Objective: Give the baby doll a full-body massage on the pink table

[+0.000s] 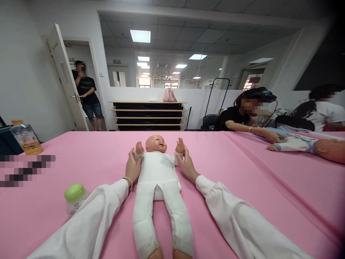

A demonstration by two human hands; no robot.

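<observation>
A baby doll (159, 171) with a white cloth body lies on its back on the pink tablecloth (229, 230), its head away from me and its feet toward me. My left hand (133, 166), with a bracelet at the wrist, is closed around the doll's arm on the left side. On the other side, my right hand (188, 166) grips the doll's other arm near the wrist. Both of the doll's plastic hands point upward. Part of my fingers is hidden behind its arms. Long white sleeves cover my forearms.
A green-lidded jar (75, 198) stands beside my left sleeve. Farther left is a bottle (27, 138) with an orange cap. At the right, a seated person (237, 117) reaches toward another doll (304, 144). Someone stands in the doorway (87, 90).
</observation>
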